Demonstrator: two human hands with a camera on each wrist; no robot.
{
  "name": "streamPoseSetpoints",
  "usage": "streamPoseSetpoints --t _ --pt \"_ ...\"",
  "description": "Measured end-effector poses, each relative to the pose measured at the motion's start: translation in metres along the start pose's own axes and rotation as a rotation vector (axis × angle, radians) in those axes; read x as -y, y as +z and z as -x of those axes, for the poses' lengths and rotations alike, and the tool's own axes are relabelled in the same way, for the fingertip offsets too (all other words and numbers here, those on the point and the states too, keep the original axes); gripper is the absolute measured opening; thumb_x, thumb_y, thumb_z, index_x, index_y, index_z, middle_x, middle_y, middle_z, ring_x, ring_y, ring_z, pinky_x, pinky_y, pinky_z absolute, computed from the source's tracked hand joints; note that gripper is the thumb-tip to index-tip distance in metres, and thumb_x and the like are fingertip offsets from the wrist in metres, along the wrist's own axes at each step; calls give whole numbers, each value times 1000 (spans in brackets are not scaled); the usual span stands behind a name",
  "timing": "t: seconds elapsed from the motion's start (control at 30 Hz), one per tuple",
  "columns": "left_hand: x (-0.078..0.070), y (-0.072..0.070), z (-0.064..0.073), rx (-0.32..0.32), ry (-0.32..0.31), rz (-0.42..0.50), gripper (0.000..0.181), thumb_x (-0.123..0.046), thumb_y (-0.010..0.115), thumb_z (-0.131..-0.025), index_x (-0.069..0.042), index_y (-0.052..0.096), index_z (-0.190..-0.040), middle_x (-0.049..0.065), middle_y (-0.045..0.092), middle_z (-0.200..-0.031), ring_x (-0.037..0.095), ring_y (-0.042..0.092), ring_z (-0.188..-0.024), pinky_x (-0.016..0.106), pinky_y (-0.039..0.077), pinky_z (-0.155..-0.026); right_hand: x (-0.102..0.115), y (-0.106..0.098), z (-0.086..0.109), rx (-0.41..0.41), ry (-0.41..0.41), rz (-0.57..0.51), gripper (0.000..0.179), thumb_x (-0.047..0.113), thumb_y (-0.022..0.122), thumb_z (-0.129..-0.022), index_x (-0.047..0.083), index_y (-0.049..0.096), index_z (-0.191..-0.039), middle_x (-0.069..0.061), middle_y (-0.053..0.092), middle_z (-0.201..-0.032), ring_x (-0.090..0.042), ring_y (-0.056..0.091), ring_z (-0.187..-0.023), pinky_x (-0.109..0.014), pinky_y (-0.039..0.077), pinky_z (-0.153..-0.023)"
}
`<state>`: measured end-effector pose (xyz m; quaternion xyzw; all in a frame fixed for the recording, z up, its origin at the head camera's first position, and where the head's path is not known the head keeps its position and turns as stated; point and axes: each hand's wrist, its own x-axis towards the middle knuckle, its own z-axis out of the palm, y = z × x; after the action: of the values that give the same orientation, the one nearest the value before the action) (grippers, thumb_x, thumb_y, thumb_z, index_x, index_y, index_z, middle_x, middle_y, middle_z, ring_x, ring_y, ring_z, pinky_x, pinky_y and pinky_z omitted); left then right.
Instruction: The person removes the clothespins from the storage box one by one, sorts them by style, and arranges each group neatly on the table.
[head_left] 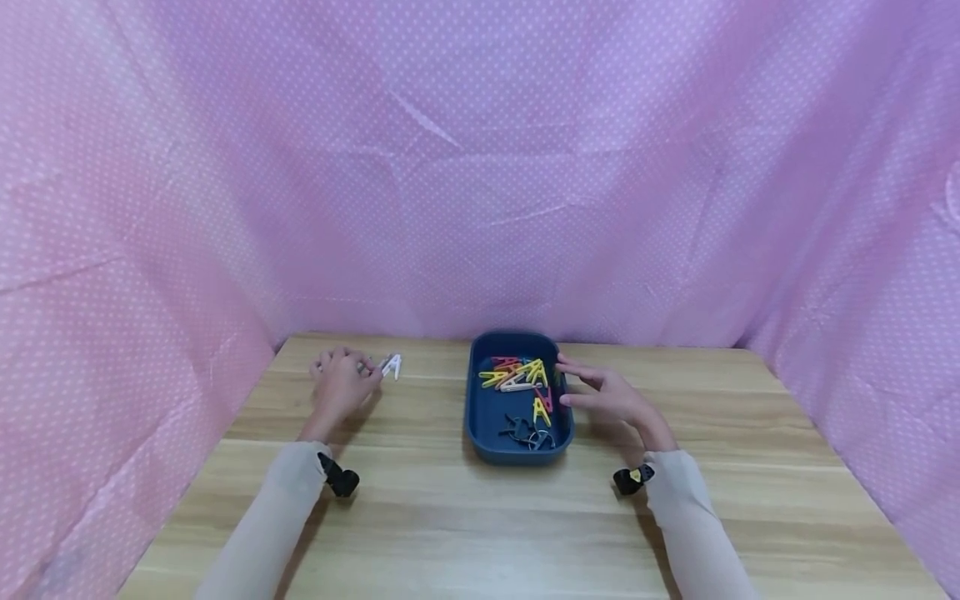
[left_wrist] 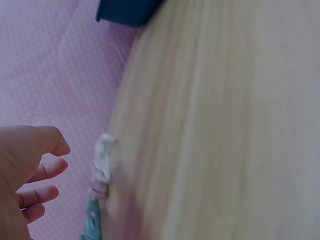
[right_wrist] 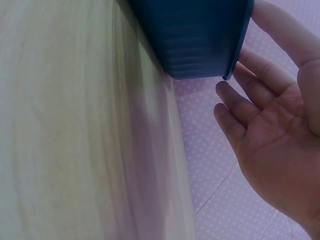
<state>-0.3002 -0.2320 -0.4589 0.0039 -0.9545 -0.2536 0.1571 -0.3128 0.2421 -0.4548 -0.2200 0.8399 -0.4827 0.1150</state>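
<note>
My left hand [head_left: 341, 387] is over the far left of the table, nearest to a white clothespin [head_left: 394, 367] lying there. In the left wrist view its thumb and fingers are bent and apart, with nothing between them. Beside that clothespin [left_wrist: 103, 157] are a pinkish-brown piece [left_wrist: 99, 189] and a green clip [left_wrist: 92, 220], partly hidden by the hand in the head view. My right hand [head_left: 607, 396] rests its extended fingers at the right rim of a dark blue bin [head_left: 483, 446]. Inside lie yellow clothespins [head_left: 541, 412], red ones [head_left: 545, 398] and a pale one [head_left: 519, 387].
Dark keys [head_left: 517, 428] on a metal ring lie in the near end of the bin. A wood-grain table [head_left: 480, 529] carries everything. Pink dotted cloth [head_left: 480, 208] hangs behind it and along both sides.
</note>
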Motion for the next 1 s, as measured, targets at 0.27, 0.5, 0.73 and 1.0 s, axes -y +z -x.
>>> streamPoseSetpoints --t 0.27,0.5,0.73,1.0 --pt "-34 -6 -5 17 45 69 21 -26 70 -90 -6 73 -94 25 60 -120 48 42 -122 66 14 -110 0 0 0 9 -3 0 68 28 79 -89 12 52 -149 -5 34 -165 -35 28 -154 -53 27 -121" --pt "-66 -7 -13 48 101 138 17 -24 71 -88 -9 73 -96 23 60 -125 44 41 -125 65 14 -111 0 3 0 5 -1 11 68 31 78 -90 14 51 -150 -5 34 -165 -37 29 -153 -55 27 -121" --pt "-111 1 -15 141 160 199 16 -27 73 -88 -13 73 -97 18 59 -132 40 41 -126 60 19 -109 -1 1 2 -2 3 22 69 33 78 -90 15 51 -151 -5 33 -166 -39 32 -151 -55 28 -120" --pt "-155 16 -11 237 347 202 19 -27 74 -92 -12 73 -103 10 65 -123 34 47 -122 58 26 -106 0 1 4 0 11 30 67 35 77 -91 18 51 -151 -3 35 -165 -41 33 -150 -57 28 -120"
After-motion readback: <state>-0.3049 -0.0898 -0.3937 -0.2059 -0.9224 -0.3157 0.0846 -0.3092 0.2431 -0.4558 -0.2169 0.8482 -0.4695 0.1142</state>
